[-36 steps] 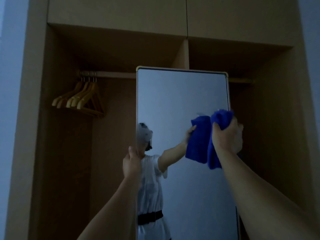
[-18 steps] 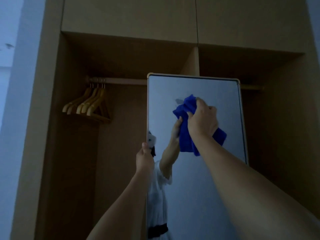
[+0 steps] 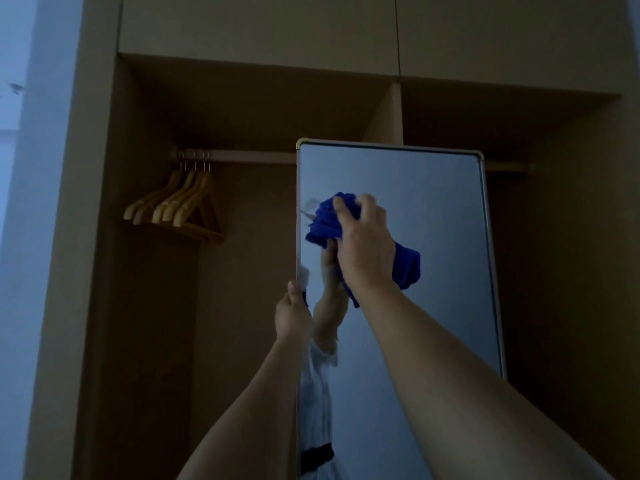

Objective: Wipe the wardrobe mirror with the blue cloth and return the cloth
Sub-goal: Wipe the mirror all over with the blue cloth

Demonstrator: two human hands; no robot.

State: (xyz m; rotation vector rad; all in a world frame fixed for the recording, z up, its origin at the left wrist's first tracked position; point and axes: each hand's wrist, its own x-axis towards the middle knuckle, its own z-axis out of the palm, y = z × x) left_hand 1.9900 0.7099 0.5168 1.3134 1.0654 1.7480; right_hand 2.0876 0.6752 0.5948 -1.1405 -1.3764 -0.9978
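Observation:
A tall framed mirror (image 3: 433, 209) stands out from the open wooden wardrobe. My right hand (image 3: 363, 247) grips a bunched blue cloth (image 3: 407, 265) and presses it against the glass near the upper left part of the mirror. Part of the cloth sticks out above my fingers and part hangs to the right of my wrist. My left hand (image 3: 292, 315) holds the mirror's left edge lower down, thumb up along the frame. The glass reflects my arm, the cloth and a white garment with a dark belt.
Several wooden hangers (image 3: 180, 206) hang from a rail (image 3: 242, 155) in the left wardrobe bay. A vertical divider (image 3: 394, 112) splits the wardrobe behind the mirror. Closed top cabinets (image 3: 259, 26) sit above. A pale wall (image 3: 20, 202) lies at far left.
My right hand has swept the cloth leftward across the glass, from the right edge to the upper left area. My left hand keeps its hold on the left edge.

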